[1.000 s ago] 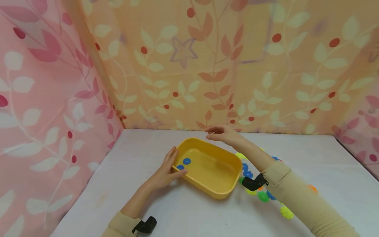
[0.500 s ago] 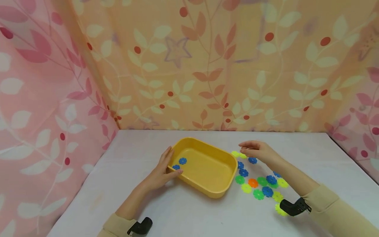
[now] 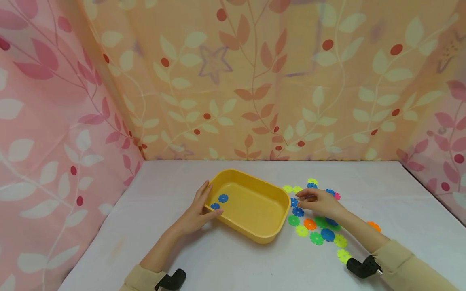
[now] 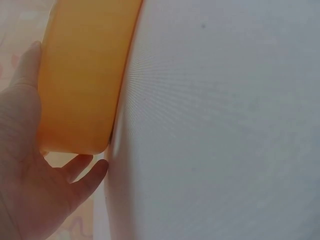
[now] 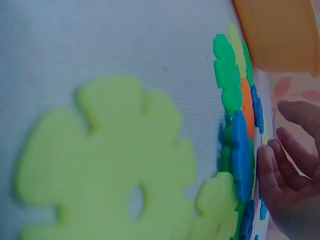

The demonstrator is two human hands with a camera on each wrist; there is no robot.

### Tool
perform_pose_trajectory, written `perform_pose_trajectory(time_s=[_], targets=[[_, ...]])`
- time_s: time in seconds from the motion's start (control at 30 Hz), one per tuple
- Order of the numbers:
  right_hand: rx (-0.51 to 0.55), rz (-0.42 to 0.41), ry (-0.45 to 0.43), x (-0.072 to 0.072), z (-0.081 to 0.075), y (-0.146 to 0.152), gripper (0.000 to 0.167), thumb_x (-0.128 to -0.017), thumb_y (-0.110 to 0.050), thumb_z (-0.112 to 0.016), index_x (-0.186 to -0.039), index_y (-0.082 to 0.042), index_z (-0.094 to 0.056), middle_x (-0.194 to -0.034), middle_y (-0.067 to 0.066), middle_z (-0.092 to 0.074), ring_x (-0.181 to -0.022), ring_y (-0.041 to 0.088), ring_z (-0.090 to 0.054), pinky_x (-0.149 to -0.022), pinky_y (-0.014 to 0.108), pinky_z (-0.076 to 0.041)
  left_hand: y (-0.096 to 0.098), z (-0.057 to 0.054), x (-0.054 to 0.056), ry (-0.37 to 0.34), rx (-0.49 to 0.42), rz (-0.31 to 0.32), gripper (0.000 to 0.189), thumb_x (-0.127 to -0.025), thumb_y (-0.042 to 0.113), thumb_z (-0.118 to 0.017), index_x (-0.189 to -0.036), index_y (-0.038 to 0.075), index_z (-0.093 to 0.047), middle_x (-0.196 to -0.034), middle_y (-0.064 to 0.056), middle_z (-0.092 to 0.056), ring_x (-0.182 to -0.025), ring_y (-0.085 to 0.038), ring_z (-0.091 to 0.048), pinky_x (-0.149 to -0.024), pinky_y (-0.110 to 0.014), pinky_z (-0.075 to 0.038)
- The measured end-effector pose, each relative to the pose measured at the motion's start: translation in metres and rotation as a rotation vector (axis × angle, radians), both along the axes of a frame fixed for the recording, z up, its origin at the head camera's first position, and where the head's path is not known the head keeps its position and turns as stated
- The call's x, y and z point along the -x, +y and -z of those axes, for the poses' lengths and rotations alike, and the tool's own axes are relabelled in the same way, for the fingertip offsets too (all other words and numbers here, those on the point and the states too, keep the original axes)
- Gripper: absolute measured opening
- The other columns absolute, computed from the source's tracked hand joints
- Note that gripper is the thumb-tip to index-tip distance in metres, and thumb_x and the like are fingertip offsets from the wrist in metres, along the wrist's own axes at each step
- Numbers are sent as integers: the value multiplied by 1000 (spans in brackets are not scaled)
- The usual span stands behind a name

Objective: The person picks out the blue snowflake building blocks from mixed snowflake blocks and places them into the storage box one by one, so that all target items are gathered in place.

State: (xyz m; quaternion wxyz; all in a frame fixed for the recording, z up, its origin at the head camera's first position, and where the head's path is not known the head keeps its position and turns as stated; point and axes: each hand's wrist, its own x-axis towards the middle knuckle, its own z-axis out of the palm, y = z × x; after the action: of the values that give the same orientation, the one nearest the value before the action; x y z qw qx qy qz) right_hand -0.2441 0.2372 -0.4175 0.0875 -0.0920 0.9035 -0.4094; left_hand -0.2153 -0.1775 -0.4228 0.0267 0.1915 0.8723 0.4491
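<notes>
A yellow plastic bin (image 3: 255,210) sits on the table, with two blue flower-shaped plastic discs (image 3: 223,198) lying in its left corner. My left hand (image 3: 196,216) grips that corner, thumb over the near rim and fingers along the outer left side. In the left wrist view the hand (image 4: 30,160) lies against the outside of the bin wall (image 4: 82,75). To the bin's right, my right hand (image 3: 322,202) hovers low over loose flower discs (image 3: 316,238), fingers loosely bent. In the right wrist view its thumb and fingers (image 5: 295,112) are apart with nothing between them.
Several green, blue, orange and yellow discs spread right of the bin, some overlapping. A yellow disc (image 3: 343,256) lies nearest the front; an orange one (image 3: 373,226) lies beyond the right forearm. Patterned curtains (image 3: 233,81) border the table's back and sides.
My right hand has moved from above the bin's far rim rightward and down to the loose discs. The left hand keeps its grip on the bin; the head view has shifted slightly.
</notes>
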Motion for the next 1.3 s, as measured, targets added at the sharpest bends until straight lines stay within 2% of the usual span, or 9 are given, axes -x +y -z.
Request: perform_pose_trajectory(time_s=[0.2, 0.4, 0.6, 0.93, 1.1, 1.3], targets=[[-50, -22, 19, 2, 2, -4, 43, -85, -33, -76, -119, -8, -65, -99, 2, -63, -87, 20, -54, -64, 22, -49, 1, -1, -1, 8, -32, 6, 91, -90, 29, -72, -157, 9, -13, -163, -5, 5, -147, -33, -4, -114, -56, -12], [-81, -14, 32, 5, 3, -8, 41, -84, -31, -77, -117, -9, -66, -94, 2, -60, -82, 20, -51, -58, 22, -45, -1, 1, 0, 2, -6, 3, 92, -91, 37, -69, -158, 12, -11, -163, -2, 6, -148, -30, -3, -115, -53, -11], [-112, -20, 50, 5, 3, -11, 38, -85, -30, -77, -114, -9, -66, -95, 2, -60, -82, 20, -51, -61, 23, -46, -2, 2, 0, -2, 11, 3, 93, -91, 40, -69, -158, 11, -10, -163, 0, 7, -148, -29, -2, -115, -52, -10], [-153, 6, 5, 8, 0, -15, 35, -82, -32, -80, -105, -10, -67, -91, 2, -60, -80, 20, -50, -66, 28, -45, -1, -1, -1, -2, 21, 3, 94, -91, 40, -68, -158, 12, -9, -162, 1, 8, -148, -30, -3, -115, -53, -11], [-178, -23, 58, 9, -1, -18, 41, -79, -38, -81, -104, -9, -67, -90, 1, -60, -80, 20, -49, -69, 29, -44, 0, -2, -2, -8, 25, 3, 93, -91, 40, -68, -158, 12, -9, -162, 1, 8, -148, -30, -3, -115, -53, -11], [-183, -39, 115, 8, 0, -23, 39, -80, -34, -81, -103, -6, -67, -92, 2, -62, -80, 19, -50, -71, 28, -47, 0, -2, -2, 1, 27, 3, 93, -91, 40, -68, -158, 11, -10, -163, -1, 7, -148, -32, -3, -115, -55, -11]])
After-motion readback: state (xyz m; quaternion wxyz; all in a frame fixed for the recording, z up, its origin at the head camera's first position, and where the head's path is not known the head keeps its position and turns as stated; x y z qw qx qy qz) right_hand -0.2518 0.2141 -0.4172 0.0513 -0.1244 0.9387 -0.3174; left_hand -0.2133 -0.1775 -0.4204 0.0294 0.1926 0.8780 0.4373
